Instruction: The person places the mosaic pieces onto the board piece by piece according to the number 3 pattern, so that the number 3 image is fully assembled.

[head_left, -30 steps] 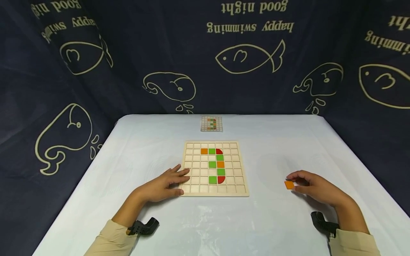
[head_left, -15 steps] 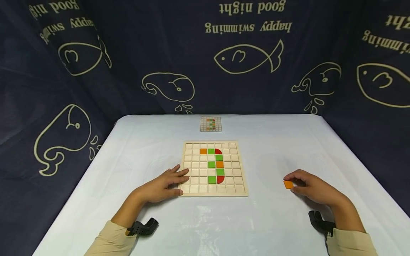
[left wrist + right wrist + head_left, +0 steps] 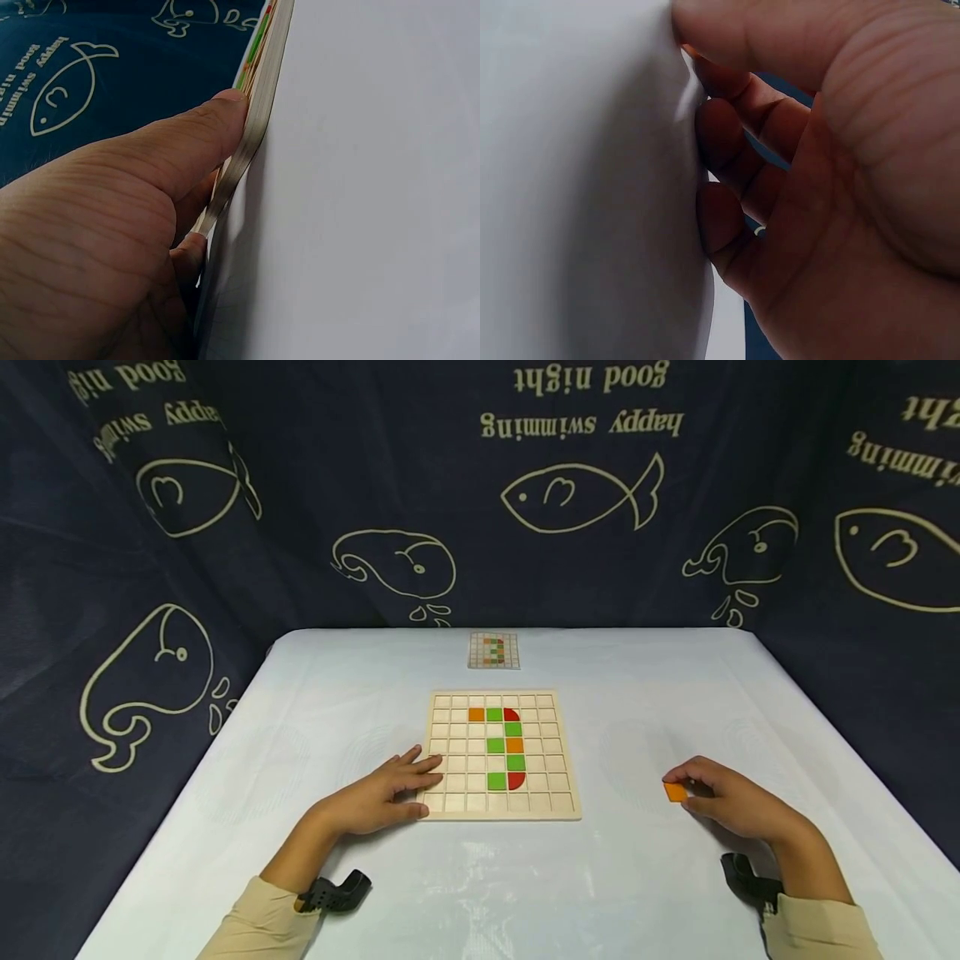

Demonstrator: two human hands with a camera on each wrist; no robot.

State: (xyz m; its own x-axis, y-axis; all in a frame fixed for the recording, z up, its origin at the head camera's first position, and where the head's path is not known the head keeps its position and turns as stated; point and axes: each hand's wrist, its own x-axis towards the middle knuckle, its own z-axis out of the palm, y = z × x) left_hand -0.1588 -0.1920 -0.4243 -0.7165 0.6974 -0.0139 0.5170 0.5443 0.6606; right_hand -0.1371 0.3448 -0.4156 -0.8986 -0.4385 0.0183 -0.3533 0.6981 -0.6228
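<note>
A wooden grid board point(image 3: 558, 777) lies mid-table, with orange, green and red tiles set in its squares. The two red tiles, such as the upper one point(image 3: 511, 715), have a rounded corner. My left hand point(image 3: 367, 799) rests on the board's left edge with fingers spread and the thumb at the near left corner. In the left wrist view the thumb point(image 3: 214, 127) touches the board's edge. Right of the board, my right hand point(image 3: 731, 793) pinches an orange square tile point(image 3: 675, 792) between thumb and fingers, close to the tabletop. The right wrist view mostly hides this tile behind the thumb.
A small pattern card point(image 3: 493, 651) with a similar coloured grid lies behind the board. White cloth point(image 3: 360, 693) covers the table. Dark blue curtain point(image 3: 420, 435) with fish drawings hangs around the back and sides.
My right hand has shifted very slightly left with the orange tile, which looks a little more tilted. The left hand stays in place on the board.
</note>
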